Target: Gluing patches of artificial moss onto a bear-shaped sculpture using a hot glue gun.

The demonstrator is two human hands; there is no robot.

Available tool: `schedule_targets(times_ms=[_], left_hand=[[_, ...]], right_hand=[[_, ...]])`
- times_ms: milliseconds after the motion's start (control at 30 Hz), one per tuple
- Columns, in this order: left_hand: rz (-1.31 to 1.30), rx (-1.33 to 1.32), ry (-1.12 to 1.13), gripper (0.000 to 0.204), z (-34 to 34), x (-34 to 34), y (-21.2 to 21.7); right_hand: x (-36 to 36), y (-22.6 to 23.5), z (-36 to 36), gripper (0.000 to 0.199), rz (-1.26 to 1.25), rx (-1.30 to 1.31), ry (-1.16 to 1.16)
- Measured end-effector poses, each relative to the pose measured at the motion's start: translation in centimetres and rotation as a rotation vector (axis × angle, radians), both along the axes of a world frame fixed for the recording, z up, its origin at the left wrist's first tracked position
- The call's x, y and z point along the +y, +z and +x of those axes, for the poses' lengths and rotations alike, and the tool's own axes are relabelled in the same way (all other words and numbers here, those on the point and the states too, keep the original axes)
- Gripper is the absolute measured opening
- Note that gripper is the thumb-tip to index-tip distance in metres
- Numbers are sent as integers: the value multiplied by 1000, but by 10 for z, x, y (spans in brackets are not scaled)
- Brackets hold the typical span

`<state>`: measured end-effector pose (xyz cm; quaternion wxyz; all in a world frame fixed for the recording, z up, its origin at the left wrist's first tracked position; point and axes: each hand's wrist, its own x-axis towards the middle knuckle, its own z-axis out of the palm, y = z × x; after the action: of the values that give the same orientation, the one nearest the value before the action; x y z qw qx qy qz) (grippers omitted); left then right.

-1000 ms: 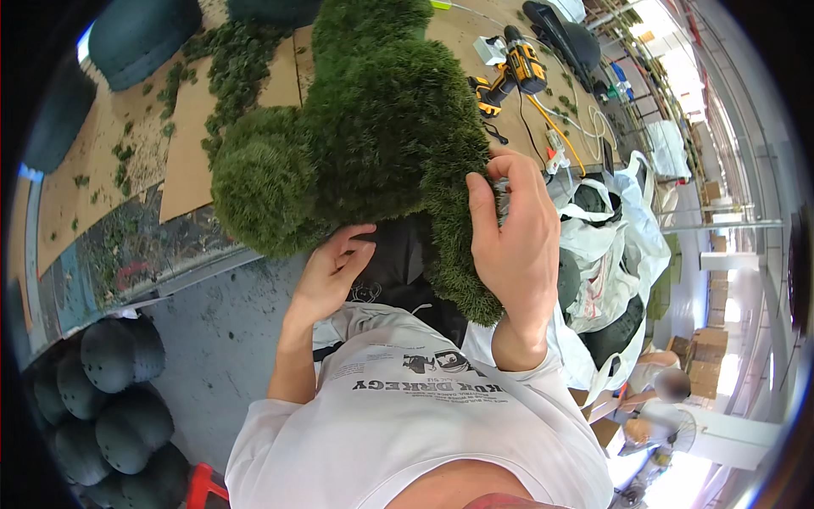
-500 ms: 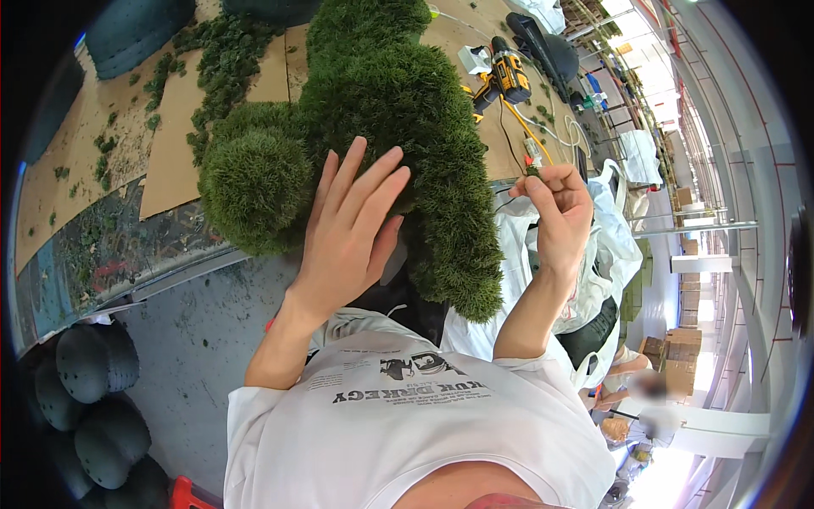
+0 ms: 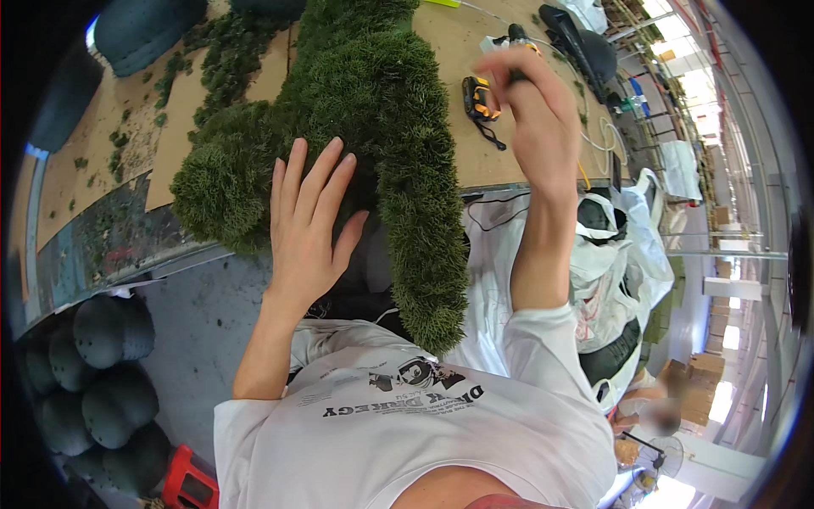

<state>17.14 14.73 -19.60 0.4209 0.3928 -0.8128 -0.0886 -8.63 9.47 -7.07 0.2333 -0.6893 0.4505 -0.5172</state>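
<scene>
A bushy green artificial-foliage form (image 3: 356, 93) lies on the table in front of me, one thick strip of it hanging over the near edge toward my shirt. My left hand (image 3: 309, 199) is spread with its fingertips against the foliage, beside a rounded clump (image 3: 222, 174) on the left. Raised over the table to the right, my right hand (image 3: 538, 119) is bent at the wrist and blurred. Its fingers are closed on a small dark-green sprig (image 3: 515, 76), mostly hidden by them. Just below those fingers lies a black-and-yellow tool with a strap (image 3: 481, 100).
Loose green sprigs (image 3: 229, 72) lie on cardboard at the far left, near dark rounded shells (image 3: 148, 34). More shells (image 3: 119, 407) are stacked on the floor at lower left, near a red frame (image 3: 188, 479). White sacks (image 3: 606, 271) stand at the right.
My right hand has swung up and away from me, over the table, with the sprig. My left hand has shifted slightly left, and the foliage strip sits further left and nearer my body.
</scene>
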Motion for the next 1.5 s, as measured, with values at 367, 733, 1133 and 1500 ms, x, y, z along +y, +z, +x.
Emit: schedule_targets(times_ms=[367, 733, 1133, 1500], left_hand=[[19, -51, 122, 65, -7, 7, 0], [-46, 11, 83, 62, -11, 0, -9], [-19, 124, 71, 56, -9, -4, -18], [-20, 137, 94, 58, -12, -2, -21]], right_hand=[[-46, 31, 33, 30, 135, 609, 64], [-41, -4, -23, 35, 40, 349, -121], [117, -188, -127, 28, 1025, 18, -260], [65, -59, -56, 26, 305, 205, -403]])
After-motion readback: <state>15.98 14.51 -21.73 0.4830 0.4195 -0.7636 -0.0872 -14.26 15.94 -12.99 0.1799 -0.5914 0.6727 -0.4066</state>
